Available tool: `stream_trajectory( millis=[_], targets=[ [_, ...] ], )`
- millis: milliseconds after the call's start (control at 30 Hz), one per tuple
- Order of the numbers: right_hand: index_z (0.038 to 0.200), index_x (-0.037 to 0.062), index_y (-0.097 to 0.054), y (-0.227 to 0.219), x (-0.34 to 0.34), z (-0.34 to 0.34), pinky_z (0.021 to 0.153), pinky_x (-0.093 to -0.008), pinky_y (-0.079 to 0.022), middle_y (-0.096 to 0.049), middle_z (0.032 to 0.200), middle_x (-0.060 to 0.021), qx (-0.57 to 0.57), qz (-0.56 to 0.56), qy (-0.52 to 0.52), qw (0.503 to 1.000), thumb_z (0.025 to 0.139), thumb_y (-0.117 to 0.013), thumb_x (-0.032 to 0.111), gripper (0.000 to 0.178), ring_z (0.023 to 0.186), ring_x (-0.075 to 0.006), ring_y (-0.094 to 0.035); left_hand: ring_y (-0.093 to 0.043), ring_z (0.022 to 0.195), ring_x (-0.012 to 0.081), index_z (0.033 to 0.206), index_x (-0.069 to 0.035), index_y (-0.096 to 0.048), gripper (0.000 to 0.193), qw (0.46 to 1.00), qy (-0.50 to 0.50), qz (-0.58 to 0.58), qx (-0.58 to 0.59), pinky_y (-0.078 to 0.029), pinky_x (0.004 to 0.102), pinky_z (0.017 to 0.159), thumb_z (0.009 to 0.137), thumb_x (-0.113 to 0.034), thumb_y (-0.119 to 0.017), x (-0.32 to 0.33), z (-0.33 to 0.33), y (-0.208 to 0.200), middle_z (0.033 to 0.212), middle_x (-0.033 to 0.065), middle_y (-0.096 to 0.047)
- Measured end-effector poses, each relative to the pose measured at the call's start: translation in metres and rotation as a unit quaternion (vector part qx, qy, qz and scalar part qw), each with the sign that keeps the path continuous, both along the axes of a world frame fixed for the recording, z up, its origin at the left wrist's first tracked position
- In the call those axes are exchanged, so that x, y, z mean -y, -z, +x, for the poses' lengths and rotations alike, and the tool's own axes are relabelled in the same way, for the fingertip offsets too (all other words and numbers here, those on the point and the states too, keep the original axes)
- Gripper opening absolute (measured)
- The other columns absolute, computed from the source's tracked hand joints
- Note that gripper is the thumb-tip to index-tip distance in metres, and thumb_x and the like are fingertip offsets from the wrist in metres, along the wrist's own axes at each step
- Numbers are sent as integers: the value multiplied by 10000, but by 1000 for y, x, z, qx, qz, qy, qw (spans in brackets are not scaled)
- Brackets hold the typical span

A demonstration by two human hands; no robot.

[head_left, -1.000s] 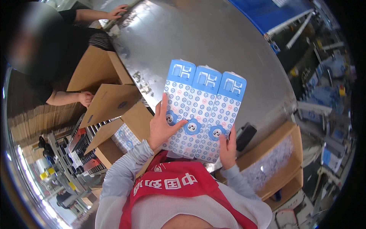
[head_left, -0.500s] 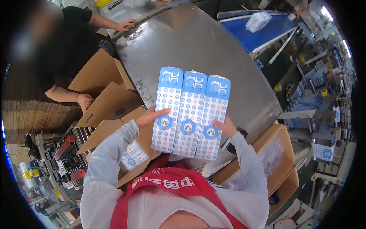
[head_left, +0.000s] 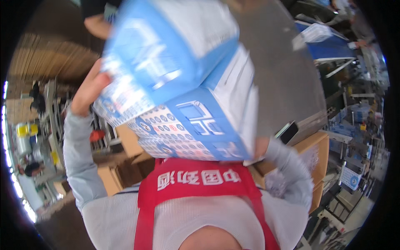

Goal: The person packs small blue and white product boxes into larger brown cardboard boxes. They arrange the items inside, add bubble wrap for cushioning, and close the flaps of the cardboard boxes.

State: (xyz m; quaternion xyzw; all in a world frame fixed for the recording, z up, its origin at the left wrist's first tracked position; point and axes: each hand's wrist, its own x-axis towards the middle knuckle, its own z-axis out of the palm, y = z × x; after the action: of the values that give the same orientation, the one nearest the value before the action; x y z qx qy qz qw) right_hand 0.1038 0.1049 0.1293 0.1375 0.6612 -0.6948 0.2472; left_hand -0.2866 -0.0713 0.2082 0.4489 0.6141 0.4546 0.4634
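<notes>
Far left: cardboard stack (head_left: 50, 58), beyond the left hand. Left hand (head_left: 88, 92): farther out and higher than half a second ago; thumb laid over a printed face, fingers bent round the outer edge, gripping the packs; blur hides how firmly. Carton (head_left: 128, 139) below the packs: only brown panels show; its contents, visible earlier, are now out of sight. Packs (head_left: 200, 114): main change. Half a second ago three lay side by side in a flat row, printed faces to the camera, blue ends pointing away from the wearer. Now held up between the hands, larger in view so presumably nearer the camera, tilted, row stepped rather than level; printed faces turned toward lower left, whitish ends exposed at upper right. Uppermost pack heavily blurred; cannot confirm all three. Judgement: the group is mid-turn and unsupported from below as far as visible, so even side pressure probably matters more than in the flat hold; slippage between packs is the likely fault. Right hand (head_left: 261, 146): at the packs' lower right corner, mostly hidden behind them; cannot tell whether its fingers are closed. Surface (head_left: 287, 71) behind, to the right. Far right: belt (head_left: 339, 49), with a whitish box upon it.
</notes>
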Motion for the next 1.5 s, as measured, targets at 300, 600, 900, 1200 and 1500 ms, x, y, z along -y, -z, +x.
stream_trajectory(
  millis=[300,600,900,1200,1500],
  targets=[
    [1369,18,-459,144,7,-119,984,-359,-446,-615,1176,-136,-68,162,314,933,969,-579,314,511,1180,-245,-544,-264,1410,368,1420,-85,-414,602,817,-7,18,-577,-169,536,1145,906,-337,-599,109,-4,210,1476,203,-360],
    [1380,-107,-274,176,71,-252,1079,-422,-352,-404,1342,-311,-97,319,486,808,662,-810,575,1126,1266,-406,-425,-316,1341,435,1462,-10,-278,1103,878,-55,32,-474,-239,514,1123,595,-331,-880,121,-24,228,1441,251,-350],
    [1419,-168,-215,176,63,-276,1086,-390,-359,-375,1408,-364,-7,297,370,880,686,-720,680,1229,1316,-416,-418,-495,1061,405,1285,-16,-456,943,868,-63,75,-487,-419,457,925,473,-206,-897,95,-67,235,1128,182,-550],
    [1343,-35,-439,234,87,-273,1000,-449,-390,-541,1242,-197,-80,455,382,801,820,-724,381,727,1161,-360,-499,-290,1393,400,1306,-21,-526,535,729,120,95,-667,-234,510,1151,836,-239,-658,129,-28,166,1454,207,-393],
    [1354,2,-422,239,102,-244,1073,-492,-305,-413,1353,-220,-248,514,307,761,868,-643,286,605,1276,-399,-372,-487,1091,376,1357,-42,-465,995,648,162,-162,-727,-361,437,992,559,-509,-831,51,-40,169,1201,161,-497]
  ],
)
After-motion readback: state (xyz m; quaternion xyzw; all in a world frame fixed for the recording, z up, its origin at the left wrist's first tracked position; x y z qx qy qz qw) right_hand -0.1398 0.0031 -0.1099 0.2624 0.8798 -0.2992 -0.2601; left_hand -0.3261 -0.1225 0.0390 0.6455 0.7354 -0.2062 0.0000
